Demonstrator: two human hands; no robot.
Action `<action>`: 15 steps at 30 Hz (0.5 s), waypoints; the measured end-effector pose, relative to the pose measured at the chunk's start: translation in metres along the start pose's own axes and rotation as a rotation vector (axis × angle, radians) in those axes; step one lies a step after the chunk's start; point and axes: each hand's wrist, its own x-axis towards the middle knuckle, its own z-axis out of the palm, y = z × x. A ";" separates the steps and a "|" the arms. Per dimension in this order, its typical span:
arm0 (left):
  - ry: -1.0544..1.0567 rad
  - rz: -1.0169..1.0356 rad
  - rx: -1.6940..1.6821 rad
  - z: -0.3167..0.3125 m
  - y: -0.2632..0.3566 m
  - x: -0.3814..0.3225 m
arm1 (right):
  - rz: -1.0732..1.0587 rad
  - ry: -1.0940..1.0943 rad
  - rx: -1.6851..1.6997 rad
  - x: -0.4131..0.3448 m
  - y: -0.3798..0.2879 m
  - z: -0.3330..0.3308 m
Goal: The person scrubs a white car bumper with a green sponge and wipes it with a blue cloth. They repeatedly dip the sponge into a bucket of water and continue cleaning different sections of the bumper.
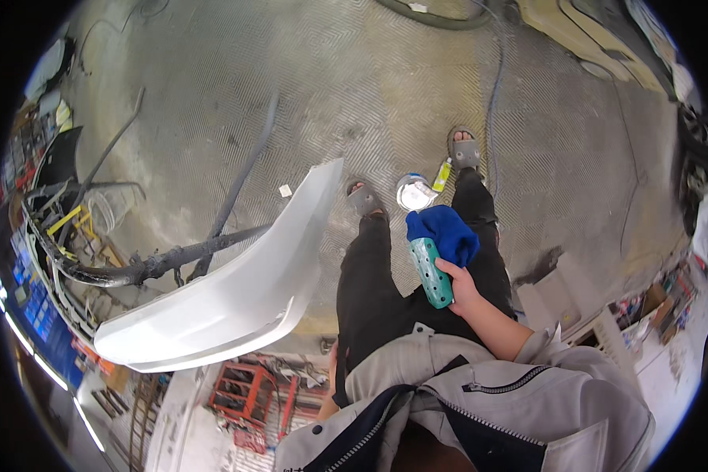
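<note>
My right hand (463,289) grips a green hand sanding block (430,272) with dark holes, held over my lap. A bunched blue cloth (446,233) lies against the far end of the block; how it is held is hidden. Low beside my left thigh is my left hand (333,361), mostly hidden, its fingers unclear. To the left, a white curved car body panel (230,289) rests by a dark padded stand (153,265). On the floor between my sandalled feet are a round tin (415,193) and a yellow-green tube (442,176).
A blue-grey hose (495,88) runs along the floor right of my feet. Another padded bar (242,177) extends beyond the panel. Behind me stands a red metal frame (242,392). A beige car panel (590,41) lies at the upper right; boxes and parts line the right edge.
</note>
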 end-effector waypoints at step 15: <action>0.233 -0.323 -0.027 0.290 -0.033 -0.103 | 0.313 -0.022 0.110 0.013 -0.205 -0.101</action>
